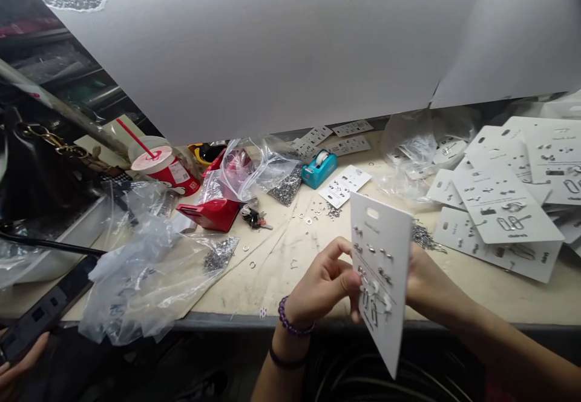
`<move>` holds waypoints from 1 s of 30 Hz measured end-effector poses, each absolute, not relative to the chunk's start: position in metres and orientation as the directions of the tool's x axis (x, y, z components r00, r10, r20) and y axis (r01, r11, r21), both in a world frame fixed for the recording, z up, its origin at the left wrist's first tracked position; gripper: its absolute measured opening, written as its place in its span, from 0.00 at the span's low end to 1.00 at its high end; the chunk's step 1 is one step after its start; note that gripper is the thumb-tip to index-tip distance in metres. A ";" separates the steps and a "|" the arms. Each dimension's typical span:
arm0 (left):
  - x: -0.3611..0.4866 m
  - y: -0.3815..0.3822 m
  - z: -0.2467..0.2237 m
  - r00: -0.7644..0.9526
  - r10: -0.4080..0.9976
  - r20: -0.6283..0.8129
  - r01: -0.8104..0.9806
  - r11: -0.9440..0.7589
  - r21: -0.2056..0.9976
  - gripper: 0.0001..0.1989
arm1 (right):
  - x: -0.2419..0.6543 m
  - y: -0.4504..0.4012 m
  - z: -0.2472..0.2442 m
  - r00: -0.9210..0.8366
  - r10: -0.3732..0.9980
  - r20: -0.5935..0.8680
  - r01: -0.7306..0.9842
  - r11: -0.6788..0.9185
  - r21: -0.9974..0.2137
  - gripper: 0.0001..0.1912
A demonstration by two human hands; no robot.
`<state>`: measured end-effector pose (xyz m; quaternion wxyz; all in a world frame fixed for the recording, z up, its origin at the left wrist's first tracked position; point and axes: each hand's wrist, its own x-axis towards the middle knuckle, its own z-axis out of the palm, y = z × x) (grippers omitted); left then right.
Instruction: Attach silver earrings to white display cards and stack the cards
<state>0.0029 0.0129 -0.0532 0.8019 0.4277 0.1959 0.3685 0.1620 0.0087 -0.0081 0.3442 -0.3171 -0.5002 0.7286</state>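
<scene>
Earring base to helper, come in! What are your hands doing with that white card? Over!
Left hand pinching edge of white earring card. Right hand behind it, fingers hidden. Loose silver bits just past card, stacked cards to the right.

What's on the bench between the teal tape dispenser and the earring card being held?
The head view shows a loose white card and a heap of metal findings between the tape dispenser and the held earring card.
</scene>
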 end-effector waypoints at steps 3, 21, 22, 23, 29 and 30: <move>0.006 0.007 -0.051 0.681 0.732 0.019 -0.439 0.388 0.810 0.13 | 0.162 0.004 -0.011 -0.607 0.782 -0.139 -0.235 -0.344 -0.909 0.09; 0.010 0.025 -0.044 -0.069 0.997 -0.033 -0.430 -0.001 0.903 0.14 | 0.223 0.077 -0.051 -0.431 0.901 -0.053 0.893 0.418 -0.167 0.13; 0.011 0.025 -0.044 -0.083 0.995 -0.047 -0.412 0.008 0.911 0.15 | 0.222 0.077 -0.051 -0.437 0.898 -0.058 0.891 0.422 -0.169 0.14; 0.012 0.025 -0.044 -0.092 0.994 -0.053 -0.395 0.013 0.919 0.15 | 0.222 0.078 -0.051 -0.439 0.896 -0.060 0.889 0.424 -0.170 0.14; 0.013 0.023 -0.046 -0.052 0.998 -0.032 -0.305 0.015 0.952 0.15 | 0.225 0.072 -0.040 -0.410 0.912 -0.009 0.835 0.371 -0.407 0.13; 0.014 0.022 -0.047 -0.042 0.999 -0.027 -0.289 0.014 0.957 0.15 | 0.225 0.068 -0.038 -0.384 0.923 0.010 0.793 0.336 -0.509 0.13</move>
